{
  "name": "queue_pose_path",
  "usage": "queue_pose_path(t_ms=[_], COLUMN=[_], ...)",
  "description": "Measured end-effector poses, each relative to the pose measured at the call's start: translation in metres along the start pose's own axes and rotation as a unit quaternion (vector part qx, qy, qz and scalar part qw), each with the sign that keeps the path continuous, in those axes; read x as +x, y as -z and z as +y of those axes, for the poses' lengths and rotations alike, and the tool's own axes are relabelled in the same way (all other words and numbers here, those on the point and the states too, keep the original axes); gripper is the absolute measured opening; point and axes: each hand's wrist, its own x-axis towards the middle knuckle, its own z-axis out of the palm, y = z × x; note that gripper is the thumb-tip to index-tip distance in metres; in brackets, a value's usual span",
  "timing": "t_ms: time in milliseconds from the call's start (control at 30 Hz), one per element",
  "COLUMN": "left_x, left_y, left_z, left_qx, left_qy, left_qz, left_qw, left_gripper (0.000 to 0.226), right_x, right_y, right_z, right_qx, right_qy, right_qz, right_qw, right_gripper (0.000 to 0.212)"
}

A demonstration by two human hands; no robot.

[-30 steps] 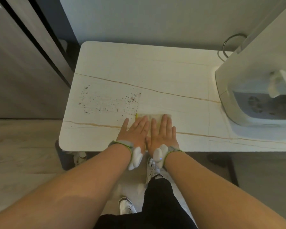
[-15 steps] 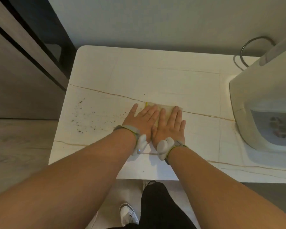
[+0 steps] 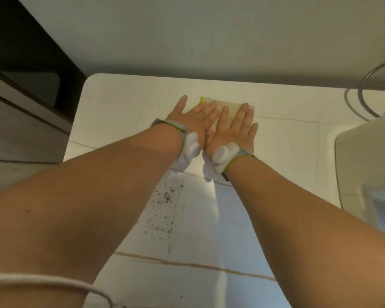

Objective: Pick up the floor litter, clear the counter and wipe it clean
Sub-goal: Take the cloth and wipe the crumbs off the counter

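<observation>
A pale folded cloth (image 3: 232, 108) with a yellow edge lies flat near the far edge of the white marble counter (image 3: 125, 103). My left hand (image 3: 196, 120) and my right hand (image 3: 233, 127) press down on it side by side, palms flat and fingers spread. Most of the cloth is hidden under them. Dark crumbs (image 3: 165, 205) are scattered on the counter nearer to me, between my forearms.
A white appliance (image 3: 369, 165) stands on the counter's right side, with a grey cable loop (image 3: 365, 94) behind it. The grey wall runs along the counter's far edge. Dark cabinets (image 3: 27, 90) stand to the left. A white cord (image 3: 53, 283) hangs at the lower left.
Both hands have pushed the cloth away from me, from the near edge to the far edge of the counter. The crumbs now lie behind my hands.
</observation>
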Motion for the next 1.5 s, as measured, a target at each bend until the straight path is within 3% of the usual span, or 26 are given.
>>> queue_pose_path(t_ms=[233, 433, 633, 767, 967, 1500], left_x=[0.023, 0.024, -0.01, -0.056, -0.101, -0.234], left_y=[0.017, 0.005, -0.018, -0.037, -0.063, -0.134], left_z=[-0.036, -0.044, -0.023, -0.009, 0.008, 0.104], left_qx=[-0.028, -0.087, -0.119, -0.113, -0.086, -0.097], left_qy=[0.058, 0.101, 0.153, 0.14, 0.103, -0.014], left_qz=[-0.018, -0.013, -0.01, -0.025, -0.062, -0.038], left_qw=[0.998, 0.991, 0.981, 0.983, 0.989, 0.994], left_gripper=[0.08, 0.073, 0.067, 0.069, 0.072, 0.074], right_x=[0.059, 0.08, 0.054, 0.004, -0.057, -0.261], right_y=[0.017, 0.019, 0.01, -0.003, -0.022, -0.079], right_z=[-0.015, -0.02, -0.021, -0.028, -0.032, -0.01], right_qx=[-0.026, -0.078, -0.09, -0.09, -0.098, -0.079], right_qy=[0.067, 0.136, 0.207, 0.232, 0.2, 0.103], right_qz=[0.002, 0.018, 0.014, 0.022, -0.015, -0.045], right_qw=[0.997, 0.987, 0.974, 0.968, 0.975, 0.991], right_gripper=[0.07, 0.072, 0.071, 0.071, 0.071, 0.07])
